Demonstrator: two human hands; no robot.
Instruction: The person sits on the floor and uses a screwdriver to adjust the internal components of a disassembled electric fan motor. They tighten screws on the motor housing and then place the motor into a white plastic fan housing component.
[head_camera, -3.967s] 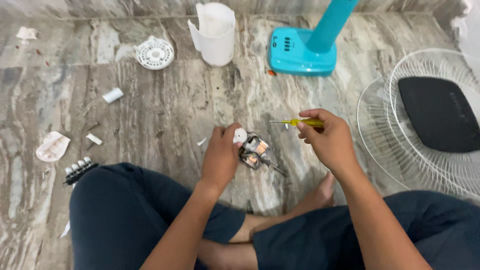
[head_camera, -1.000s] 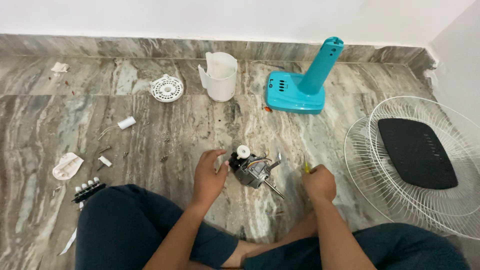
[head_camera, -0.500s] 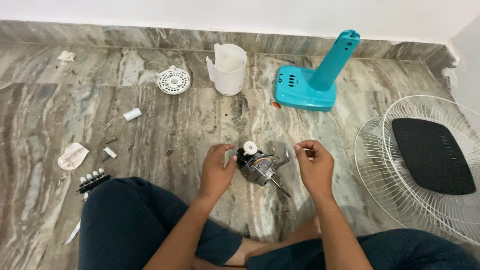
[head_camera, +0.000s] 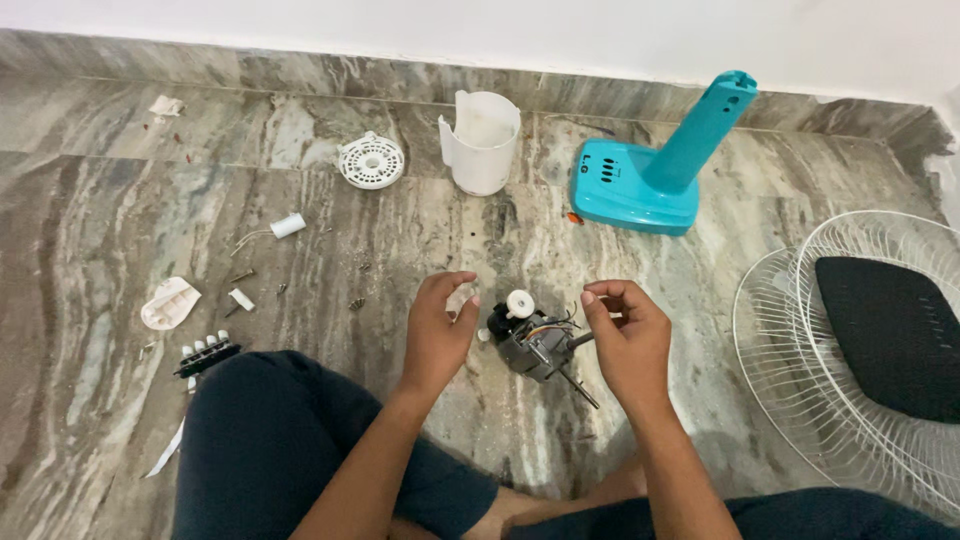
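My left hand (head_camera: 437, 335) hovers loosely open just left of the small fan motor (head_camera: 535, 340) at frame centre on the marble floor (head_camera: 120, 220). My right hand (head_camera: 628, 345) pinches its fingertips together just right of it; whether that grip holds anything, I cannot tell. Teal fan base (head_camera: 640, 180) upper right, white wire guard (head_camera: 800, 330) far right.

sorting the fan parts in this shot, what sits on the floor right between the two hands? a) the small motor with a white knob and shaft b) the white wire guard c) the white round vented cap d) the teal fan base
a: the small motor with its white knob and shaft lies on the floor between the left hand and the right hand; the teal fan base stands farther back.
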